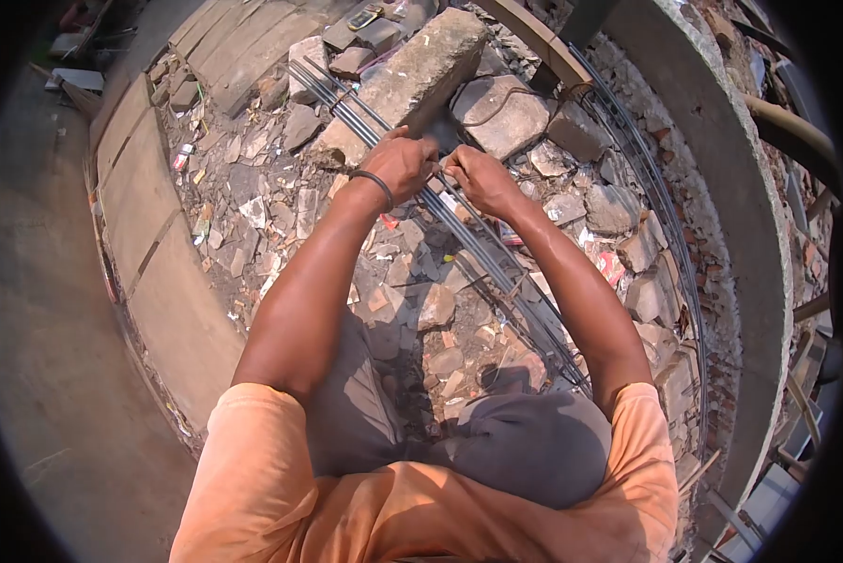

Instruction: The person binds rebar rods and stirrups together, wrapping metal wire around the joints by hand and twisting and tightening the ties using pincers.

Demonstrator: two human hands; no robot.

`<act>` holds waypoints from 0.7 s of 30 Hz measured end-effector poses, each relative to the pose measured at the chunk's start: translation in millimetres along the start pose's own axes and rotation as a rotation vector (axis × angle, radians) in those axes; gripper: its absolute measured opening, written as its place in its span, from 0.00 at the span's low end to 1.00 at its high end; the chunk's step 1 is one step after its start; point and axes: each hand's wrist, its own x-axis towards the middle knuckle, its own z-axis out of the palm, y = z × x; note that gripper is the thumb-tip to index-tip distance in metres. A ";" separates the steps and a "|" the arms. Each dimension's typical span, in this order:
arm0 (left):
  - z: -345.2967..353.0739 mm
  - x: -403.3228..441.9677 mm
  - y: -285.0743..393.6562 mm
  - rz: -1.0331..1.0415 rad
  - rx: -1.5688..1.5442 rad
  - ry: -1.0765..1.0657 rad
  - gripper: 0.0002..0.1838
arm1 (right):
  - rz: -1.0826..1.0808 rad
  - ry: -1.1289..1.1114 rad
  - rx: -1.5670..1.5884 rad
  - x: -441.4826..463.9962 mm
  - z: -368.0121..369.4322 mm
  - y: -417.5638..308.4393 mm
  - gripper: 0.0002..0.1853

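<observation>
A bundle of thin steel rods (482,246) runs diagonally across the rubble, its upper end by a long concrete block (421,80). My left hand (400,167), with a dark bangle at the wrist, is closed over the upper part of the bundle. Close beside it, my right hand (484,180) is curled in a pinch at the rods' right side. What its fingertips hold is hidden. Thin ties appear around the bundle above and below my hands.
Broken concrete slabs (502,114) and brick pieces surround the rods. More long rods (682,253) curve along a concrete wall (755,235) on the right. Flat paving slabs (182,291) edge the left side. A phone-like device (363,19) lies on stones at the top.
</observation>
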 end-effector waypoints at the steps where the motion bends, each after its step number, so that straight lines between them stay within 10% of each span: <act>1: 1.4 0.3 -0.2 -0.010 0.000 0.028 0.08 | 0.004 0.022 -0.012 -2.4 2.6 -2.1 0.10; 21: 30.9 40.0 -28.0 -0.215 -0.163 0.048 0.11 | 0.335 0.018 0.111 0.8 -6.8 -39.4 0.13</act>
